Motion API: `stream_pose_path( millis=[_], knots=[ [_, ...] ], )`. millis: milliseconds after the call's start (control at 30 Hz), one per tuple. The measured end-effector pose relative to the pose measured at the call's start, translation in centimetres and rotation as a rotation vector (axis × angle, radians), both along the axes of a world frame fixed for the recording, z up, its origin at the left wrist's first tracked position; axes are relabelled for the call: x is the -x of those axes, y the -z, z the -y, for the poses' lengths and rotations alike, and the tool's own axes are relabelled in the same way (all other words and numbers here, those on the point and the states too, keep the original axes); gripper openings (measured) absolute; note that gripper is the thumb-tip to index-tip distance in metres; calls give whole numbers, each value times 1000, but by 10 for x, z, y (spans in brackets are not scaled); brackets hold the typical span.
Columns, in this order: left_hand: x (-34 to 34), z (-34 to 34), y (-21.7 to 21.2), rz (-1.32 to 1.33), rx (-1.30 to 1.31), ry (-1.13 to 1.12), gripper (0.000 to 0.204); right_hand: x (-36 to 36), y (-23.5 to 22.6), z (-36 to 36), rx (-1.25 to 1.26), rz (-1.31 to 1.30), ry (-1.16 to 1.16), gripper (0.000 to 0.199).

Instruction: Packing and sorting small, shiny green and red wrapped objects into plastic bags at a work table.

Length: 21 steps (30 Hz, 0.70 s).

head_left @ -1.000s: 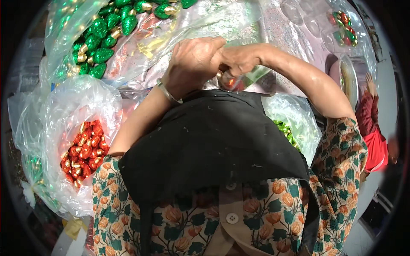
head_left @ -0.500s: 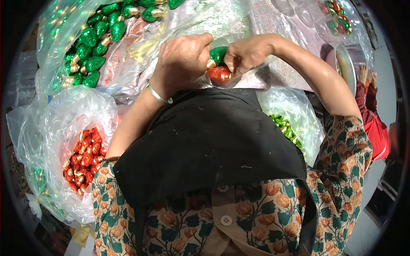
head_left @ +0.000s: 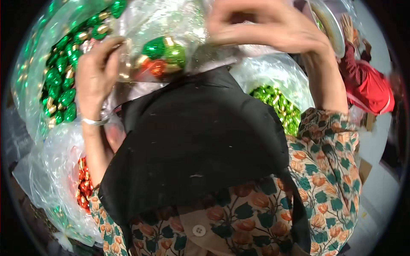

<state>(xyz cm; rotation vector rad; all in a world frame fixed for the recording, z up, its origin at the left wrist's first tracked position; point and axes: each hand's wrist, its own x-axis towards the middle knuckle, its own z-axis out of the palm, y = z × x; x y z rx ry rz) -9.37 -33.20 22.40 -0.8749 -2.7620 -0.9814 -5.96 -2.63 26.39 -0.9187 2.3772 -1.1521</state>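
While half a second ago only two ornaments showed, both hands, left hand and right hand, are now gripping a clear plastic bag of green and red foil ornaments at twelve o'clock, suggesting filling is progressing.

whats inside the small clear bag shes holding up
The small clear bag holds shiny green ornaments and at least one red ornament. Crinkled plastic and the left hand cover the rest, so no count.
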Motion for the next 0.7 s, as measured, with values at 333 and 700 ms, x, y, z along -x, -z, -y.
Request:
stream_pose_path(
  millis=[333,700],
  knots=[
    [20,-29,1,142,125,15,24,-265,308,-225,-926,858,637,31],
    [3,134,-52,-302,225,-596,36,-338,454,-282,-771,488,1246,55]
  ],
)
